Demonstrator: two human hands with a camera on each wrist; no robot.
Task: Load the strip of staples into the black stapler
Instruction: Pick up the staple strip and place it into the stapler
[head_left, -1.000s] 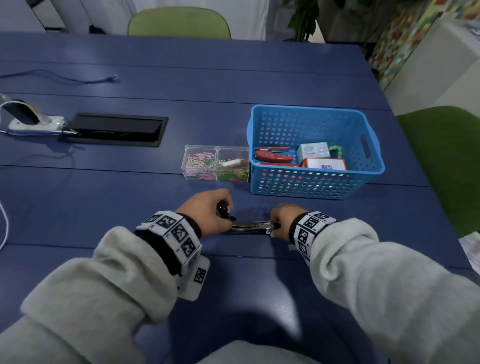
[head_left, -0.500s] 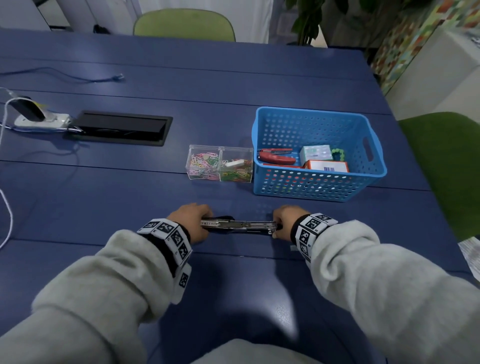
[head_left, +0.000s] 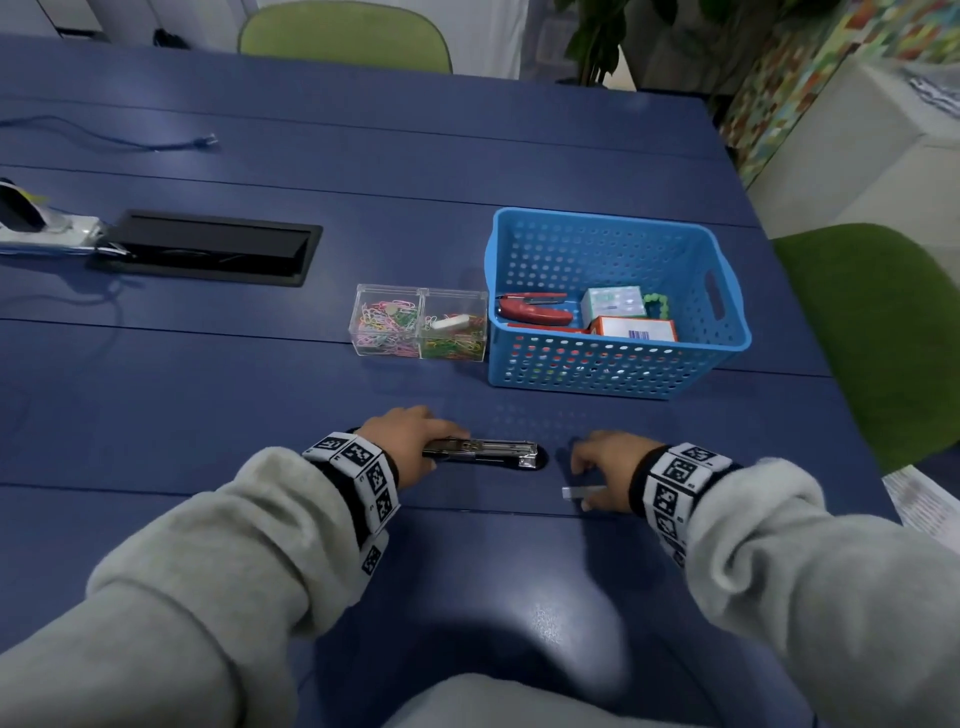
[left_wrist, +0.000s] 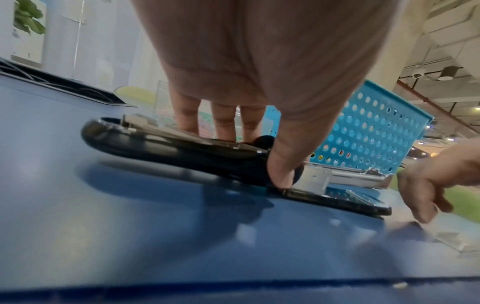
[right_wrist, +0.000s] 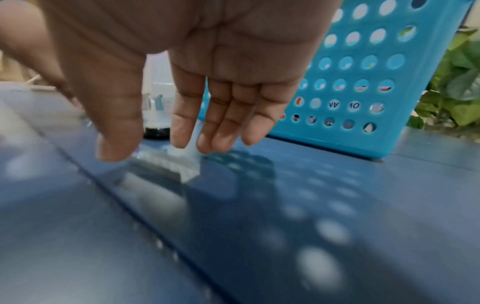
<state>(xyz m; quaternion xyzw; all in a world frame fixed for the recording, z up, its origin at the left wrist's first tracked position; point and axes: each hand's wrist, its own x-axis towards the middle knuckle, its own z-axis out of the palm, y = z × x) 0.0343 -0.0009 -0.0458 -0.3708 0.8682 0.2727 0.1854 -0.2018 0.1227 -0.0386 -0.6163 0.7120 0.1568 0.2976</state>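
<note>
Head view: left grip (head_left: 410, 441) holds black stapler (head_left: 498, 453); right grip (head_left: 605, 462), fingers loose, hovers over staple strip (head_left: 582, 491).

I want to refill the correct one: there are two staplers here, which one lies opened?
The black stapler on the table, held by the left hand, lies opened flat. The red stapler sits in the blue basket.

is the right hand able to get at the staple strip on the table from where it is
Probably yes. The right hand hangs open just over the staple strip, fingers pointing down at it, nothing between. The left hand holds the black stapler off to the side.
</note>
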